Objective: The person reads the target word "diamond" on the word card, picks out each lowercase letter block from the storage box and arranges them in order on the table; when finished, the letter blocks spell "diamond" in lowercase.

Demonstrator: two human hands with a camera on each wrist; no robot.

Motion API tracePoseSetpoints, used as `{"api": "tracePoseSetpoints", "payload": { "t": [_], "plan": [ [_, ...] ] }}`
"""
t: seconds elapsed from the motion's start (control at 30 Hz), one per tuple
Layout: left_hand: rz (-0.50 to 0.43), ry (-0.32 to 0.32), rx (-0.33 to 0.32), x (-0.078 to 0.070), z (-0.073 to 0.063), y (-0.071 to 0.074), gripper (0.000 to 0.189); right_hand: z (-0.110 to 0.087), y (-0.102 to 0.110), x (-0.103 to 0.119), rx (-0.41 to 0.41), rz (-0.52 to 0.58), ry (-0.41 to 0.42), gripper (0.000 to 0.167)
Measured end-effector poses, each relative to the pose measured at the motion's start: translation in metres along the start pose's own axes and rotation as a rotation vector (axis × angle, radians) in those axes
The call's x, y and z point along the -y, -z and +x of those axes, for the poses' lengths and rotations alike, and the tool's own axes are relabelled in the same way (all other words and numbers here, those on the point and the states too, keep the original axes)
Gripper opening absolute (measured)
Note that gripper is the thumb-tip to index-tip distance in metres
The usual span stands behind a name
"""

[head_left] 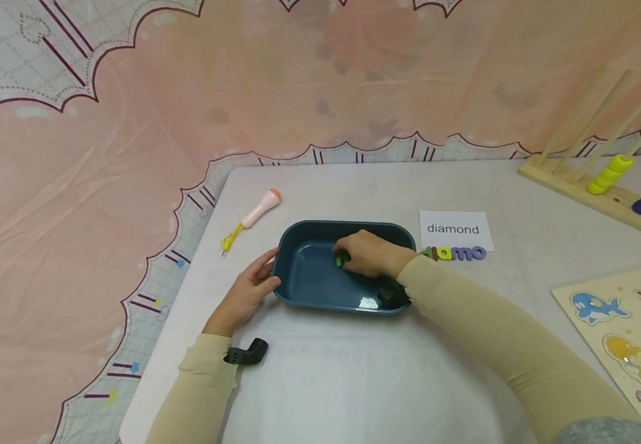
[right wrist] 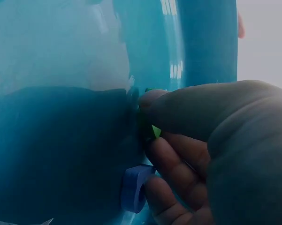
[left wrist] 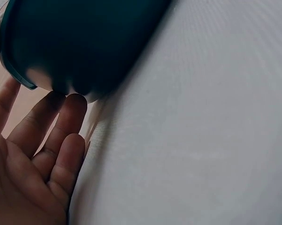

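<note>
A dark blue plastic basin stands on the white table. Its left end meets the fingers of my left hand, fairly straight along the wall; in the left wrist view the fingertips reach the basin's outside. Inside the basin, my right hand pinches a small green letter piece between thumb and fingers. The fingers mostly cover this letter piece. Against the lower fingers is a blue letter piece in the right wrist view.
Right of the basin, a "diamond" word card lies behind a row of coloured letters, partly hidden by the sleeve. A pink-handled pen-like tool lies back left. Farther right are a wooden bead frame and an animal puzzle board.
</note>
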State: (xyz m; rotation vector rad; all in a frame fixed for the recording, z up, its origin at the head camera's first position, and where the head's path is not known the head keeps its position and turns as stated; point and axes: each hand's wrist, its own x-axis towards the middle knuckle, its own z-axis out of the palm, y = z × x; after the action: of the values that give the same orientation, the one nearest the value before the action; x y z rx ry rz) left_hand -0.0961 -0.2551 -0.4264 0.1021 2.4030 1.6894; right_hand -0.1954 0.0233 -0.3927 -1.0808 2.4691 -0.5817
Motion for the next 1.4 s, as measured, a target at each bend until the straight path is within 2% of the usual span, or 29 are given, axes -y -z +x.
{"api": "tracePoseSetpoints", "payload": {
  "t": [0.87,1.13,1.4],
  "plan": [
    [-0.006,0.006,-0.004,0.002,0.002,0.0,0.065,0.003,-0.001,-0.001,-0.016,-0.02,0.013,0.028],
    [-0.005,0.015,-0.001,0.004,0.002,0.001,0.065,0.0,0.006,0.004,-0.069,0.012,0.058,0.029],
    [-0.004,0.003,-0.006,0.003,0.003,0.0,0.064,-0.011,0.025,0.013,-0.144,0.007,0.109,0.031]
  ]
}}
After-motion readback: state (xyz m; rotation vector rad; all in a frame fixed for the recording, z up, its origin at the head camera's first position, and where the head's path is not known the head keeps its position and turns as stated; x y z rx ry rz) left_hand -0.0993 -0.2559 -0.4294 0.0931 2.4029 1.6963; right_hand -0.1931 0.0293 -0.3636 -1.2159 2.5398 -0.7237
